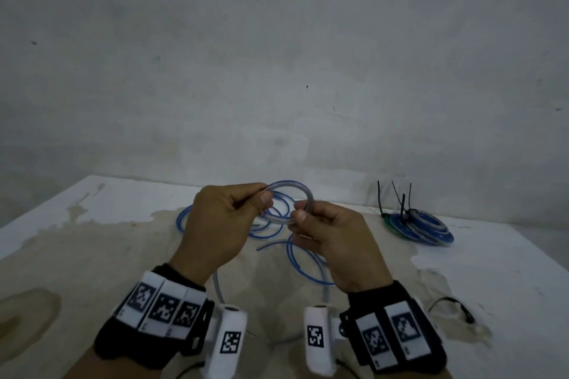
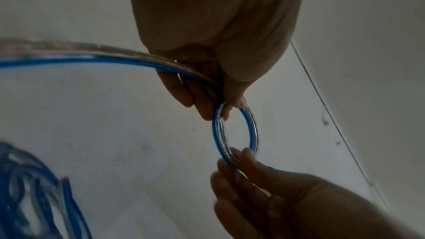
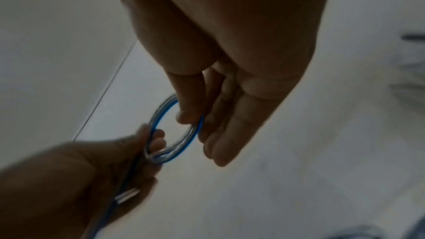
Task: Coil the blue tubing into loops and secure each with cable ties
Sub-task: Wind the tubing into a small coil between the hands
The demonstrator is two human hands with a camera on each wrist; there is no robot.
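Note:
Both hands hold a small coil of blue tubing (image 1: pixel 291 194) above the table. My left hand (image 1: pixel 229 218) pinches its left side between thumb and fingers. My right hand (image 1: pixel 320 231) pinches its right side. In the left wrist view the coil (image 2: pixel 234 134) shows as a ring of two or three turns, with a length of tubing (image 2: pixel 69 55) trailing off to the left. The right wrist view shows the same ring (image 3: pixel 174 130) between both hands. Loose blue tubing (image 1: pixel 304 255) lies tangled on the table under the hands.
A stack of finished blue coils (image 1: pixel 418 228) with black cable ties (image 1: pixel 400 200) sticking up sits at the back right. One loose black cable tie (image 1: pixel 452 306) lies near my right wrist. The white table (image 1: pixel 92 255) is stained and meets a grey wall behind.

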